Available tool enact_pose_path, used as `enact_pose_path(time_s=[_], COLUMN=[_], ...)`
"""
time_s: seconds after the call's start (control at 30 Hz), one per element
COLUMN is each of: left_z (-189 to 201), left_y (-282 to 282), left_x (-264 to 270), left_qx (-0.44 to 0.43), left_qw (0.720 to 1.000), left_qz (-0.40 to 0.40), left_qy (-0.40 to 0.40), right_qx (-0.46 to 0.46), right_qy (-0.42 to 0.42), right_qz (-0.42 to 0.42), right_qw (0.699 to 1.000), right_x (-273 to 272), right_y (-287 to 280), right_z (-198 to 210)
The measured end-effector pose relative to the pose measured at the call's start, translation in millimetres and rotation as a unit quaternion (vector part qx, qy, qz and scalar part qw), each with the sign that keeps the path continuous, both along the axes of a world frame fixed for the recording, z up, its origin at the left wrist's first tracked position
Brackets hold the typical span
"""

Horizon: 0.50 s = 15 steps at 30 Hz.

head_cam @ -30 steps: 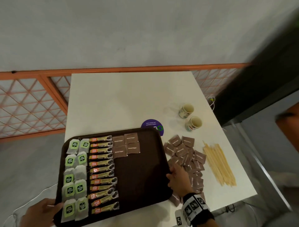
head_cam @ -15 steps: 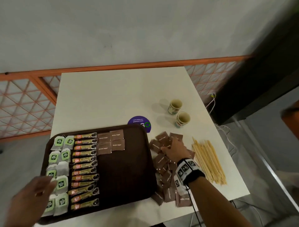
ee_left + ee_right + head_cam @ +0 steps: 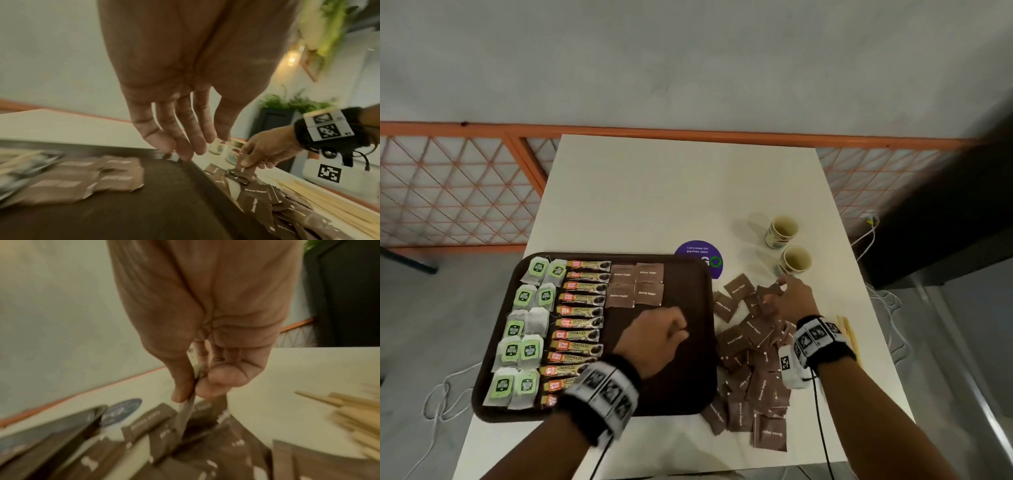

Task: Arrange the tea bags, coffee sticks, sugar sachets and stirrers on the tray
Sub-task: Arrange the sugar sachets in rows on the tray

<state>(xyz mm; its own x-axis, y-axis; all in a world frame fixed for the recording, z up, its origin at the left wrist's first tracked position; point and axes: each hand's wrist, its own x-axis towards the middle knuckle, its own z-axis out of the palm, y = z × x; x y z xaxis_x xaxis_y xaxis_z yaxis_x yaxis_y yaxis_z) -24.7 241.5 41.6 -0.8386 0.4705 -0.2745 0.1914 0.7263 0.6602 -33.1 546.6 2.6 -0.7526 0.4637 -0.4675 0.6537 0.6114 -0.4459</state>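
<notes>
A dark brown tray [image 3: 688, 394] lies on the white table [image 3: 671, 192]. It carries green tea bags [image 3: 530, 349] at its left, a column of coffee sticks [image 3: 582, 322] and several brown sugar sachets [image 3: 637, 284] near its far edge. More sugar sachets [image 3: 753, 377] are heaped right of the tray. My right hand [image 3: 787, 298] pinches one sugar sachet [image 3: 185, 412] between thumb and fingers at the heap's far end. My left hand [image 3: 657, 335] hovers over the tray's bare middle with relaxed fingers [image 3: 185, 146], holding nothing. Wooden stirrers [image 3: 320, 199] lie right of the heap, mostly hidden behind my right wrist in the head view.
Two paper cups [image 3: 787, 246] stand on the table beyond the sachet heap. A round purple sticker [image 3: 698, 257] sits by the tray's far right corner. An orange lattice railing [image 3: 448, 188] runs behind the table. Cables hang at the table's right edge.
My left hand came off the tray's near left corner and moved over its middle. My right hand shifted from the tray's right edge to the heap's far end and took a sachet.
</notes>
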Motion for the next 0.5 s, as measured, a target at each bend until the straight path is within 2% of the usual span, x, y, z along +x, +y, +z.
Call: enact_pose_path(time_s=[0.07,0.17,0.27,0.37,0.5], left_z=[2,2,-11,-30,-48], left_y=[39,89,124,142,153], left_x=[-18,-39,-51,-57,-62], left_qx=[-0.024,-0.111,-0.203,-0.275,-0.297], left_qw=[0.998,0.983,0.960,0.937,0.929], left_qz=[-0.045,-0.105,-0.163,-0.183,-0.188], left_qy=[0.046,0.098,0.103,0.111,0.115], right_qx=[-0.006,0.008,0.024,0.020,-0.013], right_qy=[-0.043,-0.054,-0.035,-0.014,0.052], right_qz=[0.002,-0.008,-0.015,-0.003,-0.001], right_qw=[0.999,0.998,0.999,1.000,0.999], right_x=[-2,-3,-4,1,17], right_y=[-4,-9,-10,-9,10], right_z=[-8,-17,-19,-15,-1])
